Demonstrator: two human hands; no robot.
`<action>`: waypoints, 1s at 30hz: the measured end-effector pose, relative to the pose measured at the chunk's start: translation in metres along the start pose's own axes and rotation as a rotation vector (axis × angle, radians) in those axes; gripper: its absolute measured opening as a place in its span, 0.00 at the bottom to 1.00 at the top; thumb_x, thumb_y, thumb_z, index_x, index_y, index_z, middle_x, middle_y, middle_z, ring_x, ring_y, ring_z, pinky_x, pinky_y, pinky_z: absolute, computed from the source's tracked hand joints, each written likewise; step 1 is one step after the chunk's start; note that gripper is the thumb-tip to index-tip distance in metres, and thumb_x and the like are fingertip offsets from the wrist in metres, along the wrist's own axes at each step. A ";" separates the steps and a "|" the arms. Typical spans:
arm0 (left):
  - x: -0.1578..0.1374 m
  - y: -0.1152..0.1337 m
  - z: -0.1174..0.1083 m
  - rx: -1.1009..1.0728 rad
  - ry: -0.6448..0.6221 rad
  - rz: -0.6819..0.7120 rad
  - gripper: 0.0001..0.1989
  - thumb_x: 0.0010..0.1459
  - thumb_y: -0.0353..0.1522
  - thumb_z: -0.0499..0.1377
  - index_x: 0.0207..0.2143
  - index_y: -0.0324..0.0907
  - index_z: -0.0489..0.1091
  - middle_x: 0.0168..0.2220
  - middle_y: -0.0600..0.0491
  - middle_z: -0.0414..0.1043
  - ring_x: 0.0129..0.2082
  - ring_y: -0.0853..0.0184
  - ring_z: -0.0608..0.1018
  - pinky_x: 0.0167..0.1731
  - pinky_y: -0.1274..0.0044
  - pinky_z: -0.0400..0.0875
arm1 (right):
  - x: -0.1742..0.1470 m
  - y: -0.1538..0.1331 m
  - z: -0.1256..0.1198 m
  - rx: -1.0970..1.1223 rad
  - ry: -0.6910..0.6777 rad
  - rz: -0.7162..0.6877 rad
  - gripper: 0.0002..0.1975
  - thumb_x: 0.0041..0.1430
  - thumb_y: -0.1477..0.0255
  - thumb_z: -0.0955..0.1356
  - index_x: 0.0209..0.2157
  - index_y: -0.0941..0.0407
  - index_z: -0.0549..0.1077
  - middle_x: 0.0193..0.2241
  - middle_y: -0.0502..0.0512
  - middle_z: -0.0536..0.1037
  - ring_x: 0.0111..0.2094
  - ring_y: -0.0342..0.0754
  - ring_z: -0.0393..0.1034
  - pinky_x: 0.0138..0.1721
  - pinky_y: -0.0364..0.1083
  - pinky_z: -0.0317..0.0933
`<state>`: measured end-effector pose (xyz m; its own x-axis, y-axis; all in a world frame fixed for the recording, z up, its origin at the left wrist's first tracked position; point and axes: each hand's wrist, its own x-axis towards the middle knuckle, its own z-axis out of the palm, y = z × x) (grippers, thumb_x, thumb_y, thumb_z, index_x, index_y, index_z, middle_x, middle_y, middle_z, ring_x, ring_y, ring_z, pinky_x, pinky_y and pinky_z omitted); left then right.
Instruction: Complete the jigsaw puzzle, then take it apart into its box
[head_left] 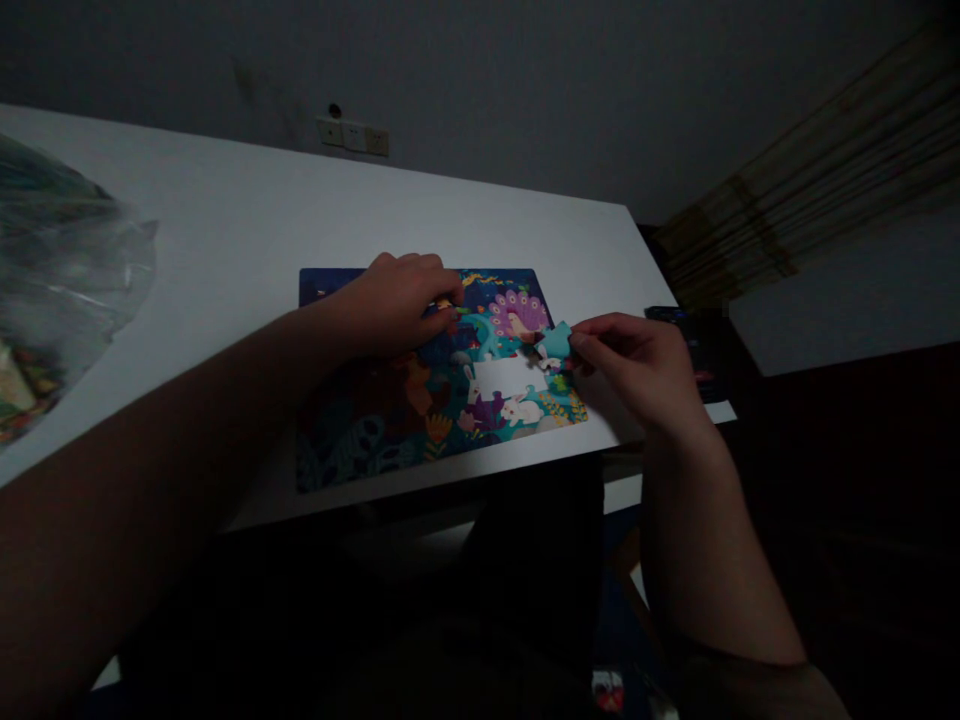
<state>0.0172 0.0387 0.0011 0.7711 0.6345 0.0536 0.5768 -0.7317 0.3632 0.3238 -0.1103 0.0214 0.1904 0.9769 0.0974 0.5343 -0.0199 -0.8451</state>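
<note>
Right hand (641, 365) pinches a teal puzzle piece (556, 338) between thumb and fingers, above the right side of the puzzle (448, 372), near its blank gap. Left hand (403, 303) lies across the puzzle's upper part, fingers bent; too dark to tell if it grips anything. Puzzle flat on white table (247, 225), plastic bag (90, 255) at far left.

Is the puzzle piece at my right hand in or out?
Out: the right hand pinches the puzzle piece over the puzzle, whose gap shows white.
</note>
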 end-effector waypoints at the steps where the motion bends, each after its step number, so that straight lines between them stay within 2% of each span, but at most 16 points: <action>1: 0.000 0.000 0.000 0.003 0.001 0.003 0.18 0.73 0.43 0.56 0.55 0.48 0.79 0.53 0.45 0.79 0.54 0.49 0.79 0.61 0.57 0.67 | 0.000 -0.001 0.000 0.017 -0.005 0.013 0.08 0.62 0.64 0.78 0.37 0.54 0.86 0.31 0.54 0.85 0.31 0.49 0.79 0.32 0.48 0.73; 6: 0.000 -0.001 0.000 0.015 0.006 -0.001 0.17 0.72 0.43 0.57 0.54 0.48 0.79 0.52 0.44 0.79 0.52 0.48 0.79 0.59 0.57 0.68 | 0.001 -0.002 0.001 0.089 -0.010 0.077 0.10 0.60 0.62 0.80 0.35 0.54 0.86 0.30 0.54 0.84 0.28 0.48 0.78 0.30 0.47 0.74; 11: 0.000 -0.001 0.000 0.012 0.008 -0.002 0.16 0.72 0.43 0.57 0.53 0.48 0.79 0.52 0.44 0.80 0.52 0.50 0.79 0.58 0.58 0.69 | 0.000 -0.003 0.005 0.177 -0.020 0.137 0.14 0.58 0.62 0.81 0.42 0.55 0.87 0.34 0.55 0.85 0.27 0.46 0.78 0.28 0.47 0.74; 14: -0.001 0.000 0.000 0.038 0.013 0.007 0.16 0.73 0.42 0.56 0.53 0.48 0.79 0.52 0.44 0.80 0.52 0.50 0.79 0.57 0.59 0.69 | -0.002 -0.001 0.007 0.188 -0.040 0.157 0.15 0.58 0.63 0.81 0.44 0.55 0.87 0.32 0.53 0.84 0.27 0.47 0.78 0.28 0.46 0.73; 18: -0.001 0.000 -0.001 0.052 0.004 0.018 0.17 0.74 0.42 0.55 0.54 0.47 0.79 0.53 0.44 0.80 0.52 0.51 0.79 0.57 0.61 0.69 | -0.005 0.005 0.008 0.178 -0.050 0.160 0.16 0.58 0.64 0.80 0.47 0.53 0.86 0.34 0.52 0.82 0.29 0.47 0.78 0.30 0.47 0.73; 23: -0.002 0.001 -0.002 0.060 -0.001 0.024 0.18 0.75 0.42 0.54 0.56 0.46 0.79 0.53 0.44 0.80 0.54 0.51 0.80 0.59 0.60 0.68 | -0.008 0.005 0.006 0.081 -0.058 0.094 0.11 0.56 0.67 0.79 0.42 0.53 0.87 0.32 0.51 0.80 0.29 0.45 0.72 0.30 0.46 0.66; 27: -0.002 0.001 -0.002 0.069 0.003 0.025 0.19 0.75 0.43 0.54 0.56 0.46 0.79 0.53 0.44 0.80 0.53 0.51 0.80 0.57 0.60 0.69 | -0.014 0.002 0.002 0.002 -0.109 0.090 0.14 0.57 0.63 0.80 0.43 0.54 0.88 0.29 0.51 0.79 0.29 0.46 0.70 0.29 0.46 0.64; 30: -0.002 0.003 -0.003 0.071 -0.003 0.021 0.19 0.75 0.42 0.54 0.56 0.46 0.79 0.53 0.43 0.80 0.53 0.51 0.80 0.57 0.60 0.69 | -0.019 0.001 0.003 0.020 -0.093 0.136 0.16 0.56 0.61 0.82 0.43 0.54 0.88 0.28 0.50 0.79 0.27 0.45 0.69 0.28 0.45 0.62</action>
<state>0.0164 0.0364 0.0048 0.7841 0.6180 0.0580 0.5779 -0.7609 0.2952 0.3181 -0.1277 0.0172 0.1822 0.9810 -0.0671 0.4920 -0.1501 -0.8576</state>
